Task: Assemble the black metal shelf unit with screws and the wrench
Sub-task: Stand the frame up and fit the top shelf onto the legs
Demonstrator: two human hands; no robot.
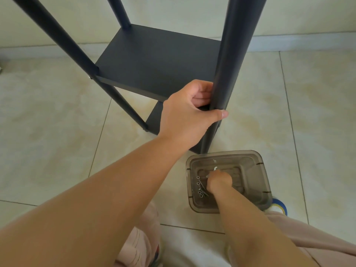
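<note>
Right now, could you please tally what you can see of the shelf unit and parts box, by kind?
Black posts: 3
Black shelves: 2
Clear box: 1
Hands, left on a post, right in the box: 2
Total: 8

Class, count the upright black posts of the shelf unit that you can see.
3: near-right post, gripped by the left hand; near-left post; far-left post. A fourth may be hidden behind the near-right one.

Matte black metal shelf unit [158,62] on a glossy cream marbled tile floor [48,132] with dark grout lines; just beside its near leg, a smoky grey translucent plastic box [256,176] holding silver screws [200,186]
</note>
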